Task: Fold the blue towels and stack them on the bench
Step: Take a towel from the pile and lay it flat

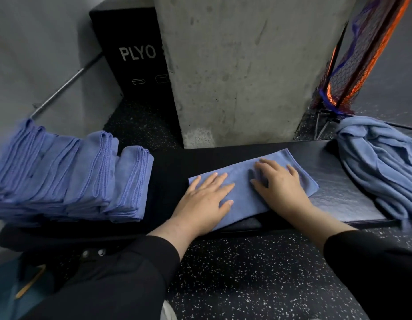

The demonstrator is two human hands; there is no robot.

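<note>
A folded blue towel (244, 172) lies flat on the black bench (352, 192), in the middle of the head view. My left hand (205, 202) rests on its left half with the fingers spread and straight. My right hand (280, 183) presses flat on its right half. At the bench's left end stand several stacks of folded blue towels (68, 176), leaning side by side. A heap of unfolded blue towels (382, 162) sits at the bench's right end and hangs over its edge.
A concrete pillar (237, 72) rises just behind the bench. A black plyo box (133, 56) stands to its left, beside a metal bar (64, 85) leaning on the wall. An orange and blue net (359, 56) is at the back right. Speckled rubber floor (246, 278) lies below.
</note>
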